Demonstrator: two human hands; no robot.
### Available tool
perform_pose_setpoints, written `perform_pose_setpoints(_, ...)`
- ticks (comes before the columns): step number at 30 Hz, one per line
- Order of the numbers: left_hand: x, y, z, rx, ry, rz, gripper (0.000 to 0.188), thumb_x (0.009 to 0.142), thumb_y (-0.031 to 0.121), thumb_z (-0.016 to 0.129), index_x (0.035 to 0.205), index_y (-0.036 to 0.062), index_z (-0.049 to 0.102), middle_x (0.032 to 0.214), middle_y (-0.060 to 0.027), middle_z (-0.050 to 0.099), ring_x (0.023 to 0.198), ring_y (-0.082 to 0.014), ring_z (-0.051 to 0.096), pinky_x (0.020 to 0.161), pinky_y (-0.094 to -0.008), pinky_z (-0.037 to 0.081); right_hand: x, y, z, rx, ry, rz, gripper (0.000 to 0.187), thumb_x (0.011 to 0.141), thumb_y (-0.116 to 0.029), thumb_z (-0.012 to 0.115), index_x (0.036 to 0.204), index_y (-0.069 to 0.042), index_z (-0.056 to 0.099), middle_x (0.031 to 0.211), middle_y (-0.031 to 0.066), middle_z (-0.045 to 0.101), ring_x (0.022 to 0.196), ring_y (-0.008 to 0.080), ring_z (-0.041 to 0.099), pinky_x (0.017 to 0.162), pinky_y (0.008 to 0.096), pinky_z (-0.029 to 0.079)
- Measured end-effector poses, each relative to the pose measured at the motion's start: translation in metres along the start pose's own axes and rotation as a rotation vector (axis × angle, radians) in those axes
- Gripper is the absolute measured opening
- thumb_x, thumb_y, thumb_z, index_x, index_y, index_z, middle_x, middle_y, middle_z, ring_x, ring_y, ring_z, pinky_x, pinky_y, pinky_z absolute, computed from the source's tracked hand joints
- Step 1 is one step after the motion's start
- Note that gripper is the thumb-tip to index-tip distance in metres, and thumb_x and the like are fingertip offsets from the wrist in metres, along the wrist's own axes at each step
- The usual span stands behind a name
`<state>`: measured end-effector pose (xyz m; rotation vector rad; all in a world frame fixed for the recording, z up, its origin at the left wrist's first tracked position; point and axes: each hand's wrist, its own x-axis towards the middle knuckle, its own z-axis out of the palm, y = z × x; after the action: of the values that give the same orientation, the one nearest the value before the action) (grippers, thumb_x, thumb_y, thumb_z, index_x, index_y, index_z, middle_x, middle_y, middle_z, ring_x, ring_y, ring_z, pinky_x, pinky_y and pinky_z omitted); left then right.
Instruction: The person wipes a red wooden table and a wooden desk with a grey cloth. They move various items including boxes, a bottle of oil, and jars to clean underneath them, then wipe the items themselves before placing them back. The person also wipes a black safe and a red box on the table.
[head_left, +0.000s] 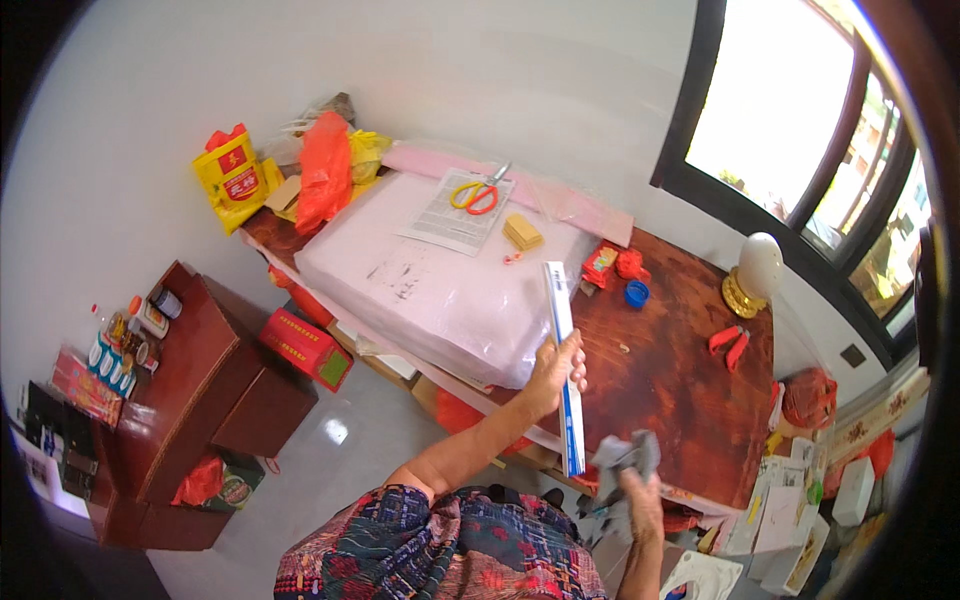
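My left hand (556, 374) is wrapped round the middle of a long, narrow white and blue box (559, 303), held upright at the table's front edge. One end of the box overlaps the corner of a big plastic-wrapped pale pink block (440, 275). To the right, my right hand (643, 500) grips a crumpled grey cloth (630, 456), just off the table edge. On the pale block lie scissors (482, 192) with a yellow and a red handle, a printed sheet (445, 225), and a small stack of yellow cards or paper (523, 232).
On the reddish-brown table (640, 370) sit a blue cap (636, 293), a red packet (600, 264), red-handled pliers or clippers (729, 345) and a white egg-shaped ornament (760, 265). Coloured bags (325, 170) stand at the back left. A brown cabinet (185, 390) holds bottles.
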<state>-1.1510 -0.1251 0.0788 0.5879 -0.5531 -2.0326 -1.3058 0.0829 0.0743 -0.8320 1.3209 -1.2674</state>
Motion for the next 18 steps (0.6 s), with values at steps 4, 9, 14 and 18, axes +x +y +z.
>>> perform_pose_setpoints(4, -0.016, -0.021, 0.003, 0.000, -0.002, -0.093, 0.028, 0.092, 0.039, 0.057, 0.095, 0.0126, 0.048, 0.071, 0.0016, 0.045, 0.057, -0.0102, 0.047, 0.053, -0.0289, 0.045, 0.041, -0.045, 0.037, 0.058, 0.073, -0.246, 0.050, 0.097, -0.023, 0.042, 0.142, -0.004, 0.033, 0.128, 0.0100, 0.050, 0.111, 0.0200, 0.052, 0.097, 0.0318, 0.040)
perform_pose_setpoints(9, -0.016, -0.033, 0.012, 0.118, 0.072, 0.176, 0.039, 0.093, 0.050, 0.051, 0.093, 0.0116, 0.051, 0.081, 0.0015, 0.052, 0.073, -0.0098, 0.049, 0.066, -0.0258, 0.044, 0.065, -0.028, 0.073, -0.934, 0.098, -0.525, 0.059, 0.090, -0.016, 0.055, 0.143, -0.006, 0.030, 0.121, 0.0257, 0.043, 0.103, 0.0423, 0.055, 0.086, 0.0440, 0.046)
perform_pose_setpoints(14, 0.000, -0.016, -0.004, -0.130, 0.135, 0.182, 0.036, 0.092, 0.046, 0.055, 0.094, 0.0112, 0.047, 0.068, 0.0012, 0.046, 0.062, -0.0099, 0.047, 0.054, -0.0256, 0.042, 0.031, -0.021, 0.065, -1.018, -0.094, -0.366, 0.066, 0.082, -0.010, 0.057, 0.142, -0.006, 0.030, 0.118, 0.0281, 0.045, 0.099, 0.0459, 0.054, 0.080, 0.0472, 0.047)
perform_pose_setpoints(18, -0.001, 0.000, -0.009, -0.147, 0.164, 0.150, 0.037, 0.091, 0.047, 0.056, 0.100, 0.0125, 0.046, 0.068, 0.0014, 0.044, 0.057, -0.0091, 0.042, 0.049, -0.0248, 0.037, 0.012, -0.016, 0.038, -0.877, -0.287, -0.275, 0.061, 0.080, -0.005, 0.052, 0.139, -0.003, 0.037, 0.119, 0.0257, 0.045, 0.105, 0.0402, 0.054, 0.086, 0.0418, 0.046)
